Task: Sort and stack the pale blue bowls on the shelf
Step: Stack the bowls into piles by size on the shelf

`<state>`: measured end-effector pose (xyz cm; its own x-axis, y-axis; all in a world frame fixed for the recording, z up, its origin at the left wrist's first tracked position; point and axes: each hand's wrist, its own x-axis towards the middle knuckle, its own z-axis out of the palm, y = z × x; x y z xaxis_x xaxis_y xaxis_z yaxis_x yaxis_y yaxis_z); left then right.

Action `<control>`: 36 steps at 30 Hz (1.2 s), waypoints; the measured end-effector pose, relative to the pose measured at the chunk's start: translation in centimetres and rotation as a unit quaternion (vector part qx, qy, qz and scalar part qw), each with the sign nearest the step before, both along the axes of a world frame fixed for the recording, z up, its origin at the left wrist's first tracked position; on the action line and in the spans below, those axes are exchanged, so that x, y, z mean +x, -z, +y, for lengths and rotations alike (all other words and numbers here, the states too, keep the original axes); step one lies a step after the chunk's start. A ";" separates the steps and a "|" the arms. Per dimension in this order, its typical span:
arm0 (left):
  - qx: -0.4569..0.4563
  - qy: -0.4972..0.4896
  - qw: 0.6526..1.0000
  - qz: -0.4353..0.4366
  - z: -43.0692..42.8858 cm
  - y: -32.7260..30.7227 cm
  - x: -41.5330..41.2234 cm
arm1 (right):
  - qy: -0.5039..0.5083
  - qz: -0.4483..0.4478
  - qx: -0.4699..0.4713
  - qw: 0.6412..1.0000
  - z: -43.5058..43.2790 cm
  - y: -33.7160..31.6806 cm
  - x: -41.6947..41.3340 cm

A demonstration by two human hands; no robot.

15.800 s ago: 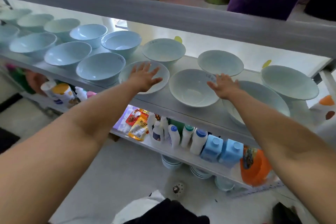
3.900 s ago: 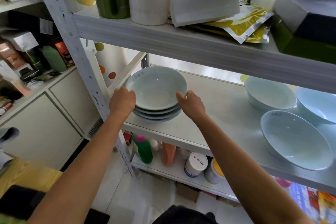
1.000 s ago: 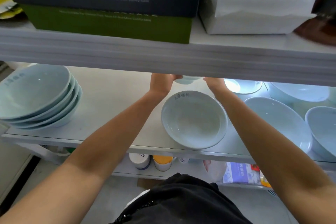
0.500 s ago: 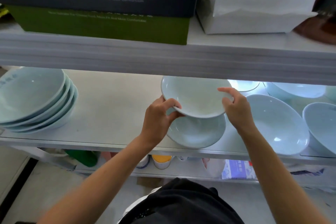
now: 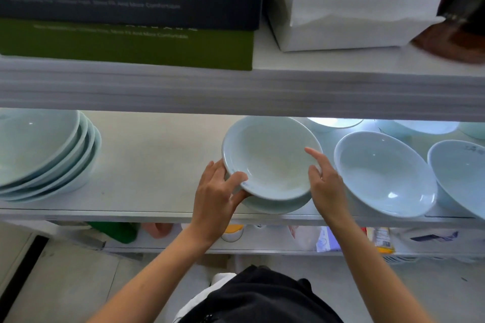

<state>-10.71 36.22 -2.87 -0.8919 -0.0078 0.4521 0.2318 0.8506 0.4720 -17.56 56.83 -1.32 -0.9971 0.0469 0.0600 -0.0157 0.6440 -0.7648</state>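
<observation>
The upper shelf board runs across my whole view, and its thick front lip hangs just over the far rim of the bowl I am handling, so headroom is tight. The bowl shelf below has a wide bare stretch between the stack of four bowls at the far left and my hands. On the right there is little room. The neighbouring bowl lies tilted, just beside my right wrist, with another bowl past it at the picture's edge.

The held bowl is pale blue and round, so it has no long axis. Its mouth faces up and tips toward me, far rim high, near rim low. It sits partly in the lower bowl, offset toward the back, and the lower bowl's near rim comes close to the shelf's front edge.

My left hand grips the held bowl's left rim, thumb hooked over the lip and fingers behind it. My right hand is against the right rim with the forefinger straight over the lip. Its other fingers are hidden, so I cannot tell whether it clasps the bowl.
</observation>
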 end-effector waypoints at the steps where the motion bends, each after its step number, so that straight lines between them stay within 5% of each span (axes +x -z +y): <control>1: -0.005 0.003 1.000 -0.002 -0.1 0.1 0.1 | 0.001 -0.003 -0.001 1.000 -0.1 0.2 0.2; 16: -0.106 -0.006 0.989 -0.102 -0.9 1.7 1.3 | -0.006 -0.005 0.002 1.000 -0.5 1.2 1.2; 20: -0.074 0.009 0.987 -0.144 -0.9 2.3 1.7 | -0.003 -0.005 0.020 1.000 -0.3 1.6 1.5; 31: -0.092 0.008 0.993 -0.073 2.5 -1.1 -1.8 | -0.013 0.082 0.073 0.994 3.3 -0.1 1.4; 36: -0.032 0.031 0.994 -0.101 9.3 -3.5 -5.4 | -0.034 0.098 0.092 0.990 7.8 -3.0 -0.9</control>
